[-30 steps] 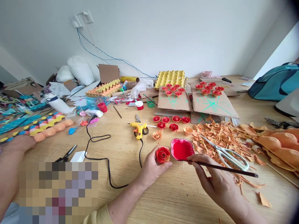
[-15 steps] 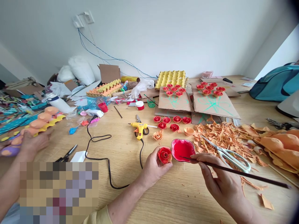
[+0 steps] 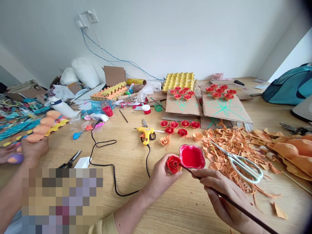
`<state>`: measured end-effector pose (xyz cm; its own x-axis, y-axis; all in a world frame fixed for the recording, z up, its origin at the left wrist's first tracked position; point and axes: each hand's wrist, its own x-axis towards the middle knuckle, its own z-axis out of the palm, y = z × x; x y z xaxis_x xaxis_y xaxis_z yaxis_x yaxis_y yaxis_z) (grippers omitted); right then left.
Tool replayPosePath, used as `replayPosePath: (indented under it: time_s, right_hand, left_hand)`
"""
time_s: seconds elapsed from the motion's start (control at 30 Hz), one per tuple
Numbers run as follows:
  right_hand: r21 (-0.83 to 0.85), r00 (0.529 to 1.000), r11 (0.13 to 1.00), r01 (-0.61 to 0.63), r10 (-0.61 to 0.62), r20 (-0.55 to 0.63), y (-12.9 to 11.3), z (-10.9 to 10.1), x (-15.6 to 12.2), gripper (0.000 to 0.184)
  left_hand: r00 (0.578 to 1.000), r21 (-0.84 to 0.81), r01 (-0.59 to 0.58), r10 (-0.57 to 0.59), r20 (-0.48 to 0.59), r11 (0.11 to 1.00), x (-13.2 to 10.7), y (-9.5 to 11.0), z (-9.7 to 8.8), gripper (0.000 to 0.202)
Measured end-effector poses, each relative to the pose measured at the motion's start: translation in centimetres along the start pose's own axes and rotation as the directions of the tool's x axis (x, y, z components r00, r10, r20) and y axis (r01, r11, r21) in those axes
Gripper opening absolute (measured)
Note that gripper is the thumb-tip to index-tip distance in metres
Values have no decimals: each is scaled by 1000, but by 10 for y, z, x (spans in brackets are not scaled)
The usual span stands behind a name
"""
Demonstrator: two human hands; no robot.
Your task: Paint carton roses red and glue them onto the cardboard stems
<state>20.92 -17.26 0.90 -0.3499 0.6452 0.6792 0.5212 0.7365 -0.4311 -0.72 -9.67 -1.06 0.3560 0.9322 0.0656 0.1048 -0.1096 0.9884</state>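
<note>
Between the fingers of my left hand (image 3: pixel 161 177) is a paper rose (image 3: pixel 173 164), mostly red with some orange on its outer petals. My right hand (image 3: pixel 224 191) grips a dark, thin-handled paintbrush (image 3: pixel 234 204), its tip touching the right side of the rose. Just beyond the brush sits a dish of red paint (image 3: pixel 192 156). Behind it stand an unpainted orange paper rose (image 3: pixel 165 141), an orange paper cup (image 3: pixel 197 136) and several red roses (image 3: pixel 182 132).
A yellow glue gun (image 3: pixel 145 134) with a black cord lies left of the roses. Scissors (image 3: pixel 243 165) rest on orange scraps (image 3: pixel 226 139) at right. Cardboard sheets (image 3: pixel 225 109) bear more red roses. At left, a co-worker's hand (image 3: pixel 36 151) holds a painted egg-carton strip (image 3: pixel 41 130).
The brush tip has moved left from the paint dish onto the rose, my right hand shifting with it. The co-worker's hand has changed its hold on the egg-carton strip.
</note>
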Motion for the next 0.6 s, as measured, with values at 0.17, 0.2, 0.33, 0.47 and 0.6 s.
replayPosePath:
  time_s: [0.17, 0.2, 0.33, 0.47, 0.6]
  right_hand:
    - [-19, 996, 1000, 21, -19, 89, -2, 0, 6, 27]
    - [-21, 995, 1000, 21, -19, 96, -3, 1, 7, 27]
    - [-41, 994, 999, 30, -26, 102, -3, 3, 5, 26]
    - [-56, 996, 998, 29, -24, 89, -2, 1, 2, 27]
    - [-51, 998, 998, 21, -18, 65, -2, -2, 1, 29]
  left_hand:
    - [999, -19, -14, 14, 35, 1000, -3, 0, 1, 38]
    - [999, -17, -16, 16, 38, 1000, -3, 0, 1, 37]
    - [999, 27, -31, 30, 42, 999, -4, 4, 1, 32]
    - [999, 79, -50, 49, 23, 996, -3, 6, -1, 33]
    - [999, 132, -51, 53, -7, 990, -3, 3, -3, 36]
